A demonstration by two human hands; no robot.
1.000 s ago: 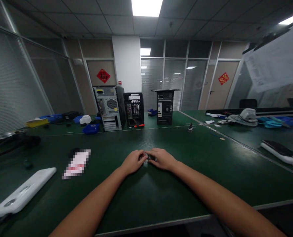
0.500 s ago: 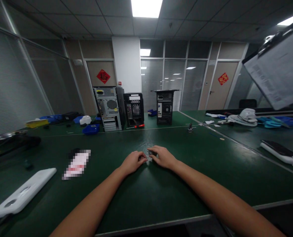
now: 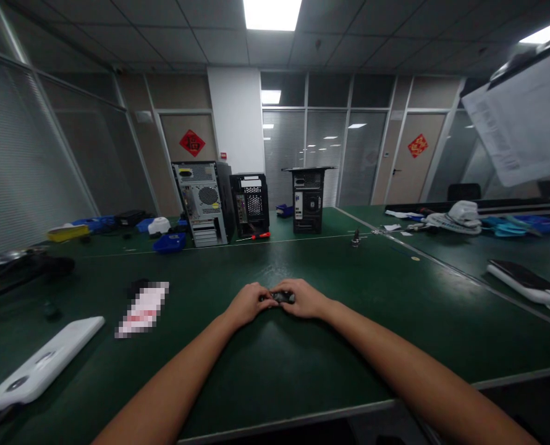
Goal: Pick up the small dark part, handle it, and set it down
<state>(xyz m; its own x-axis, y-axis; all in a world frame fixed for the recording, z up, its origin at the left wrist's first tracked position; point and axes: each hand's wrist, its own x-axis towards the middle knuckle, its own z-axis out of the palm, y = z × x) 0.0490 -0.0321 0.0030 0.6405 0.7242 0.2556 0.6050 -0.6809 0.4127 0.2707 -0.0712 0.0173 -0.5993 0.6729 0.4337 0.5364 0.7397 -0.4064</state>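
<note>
Over the middle of the green table, my left hand and my right hand meet at the fingertips. Between them is a small dark piece with a greyish patch; its kind is too small to make out. My right fingers curl round it from the right, thumb below. The left hand is closed too, its thumb and forefinger touching the left end of the piece. What else lies inside the left fingers is hidden.
Computer cases stand at the back, with a red-handled screwdriver before them. A small metal part stands at right. A white device lies at left, a clipboard juts in upper right, and blue trays sit behind.
My right hand has moved slightly left and down, bringing its fingertips against those of the left. The dark piece now shows between both hands. The clipboard has shifted slightly.
</note>
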